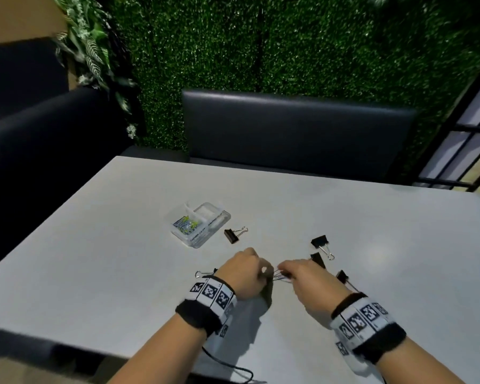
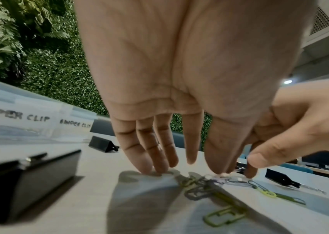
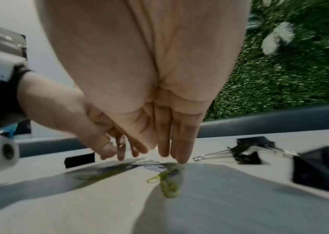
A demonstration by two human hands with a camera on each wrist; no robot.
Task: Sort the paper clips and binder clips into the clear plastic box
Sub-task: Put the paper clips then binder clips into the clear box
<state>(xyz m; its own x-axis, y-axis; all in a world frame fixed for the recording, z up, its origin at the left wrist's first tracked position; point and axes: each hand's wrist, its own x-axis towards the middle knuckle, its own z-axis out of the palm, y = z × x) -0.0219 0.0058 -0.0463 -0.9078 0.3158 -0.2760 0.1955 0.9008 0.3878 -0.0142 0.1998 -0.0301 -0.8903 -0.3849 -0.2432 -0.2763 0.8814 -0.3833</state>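
The clear plastic box (image 1: 218, 217) lies open on the white table (image 1: 122, 217); its labels read PAPER CLIP and BINDER CLIP in the left wrist view (image 2: 29, 118). Coloured paper clips lie in its left compartment (image 1: 186, 224). Both hands meet near the table's front over a small pile of loose paper clips (image 2: 209, 188) (image 3: 167, 182). My left hand (image 1: 266, 274) (image 2: 179, 166) has straight fingers, with their tips and the thumb on the table at the pile. My right hand (image 1: 284, 273) (image 3: 165, 152) points straight fingers down onto the same clips. Neither hand plainly pinches a clip.
Black binder clips lie scattered: one beside the box (image 1: 234, 235), two to the right (image 1: 322, 245) (image 1: 317, 259), one near my right wrist (image 1: 344, 278), one behind my left wrist (image 1: 204, 273). A dark bench (image 1: 288, 128) and a green hedge wall stand beyond the table.
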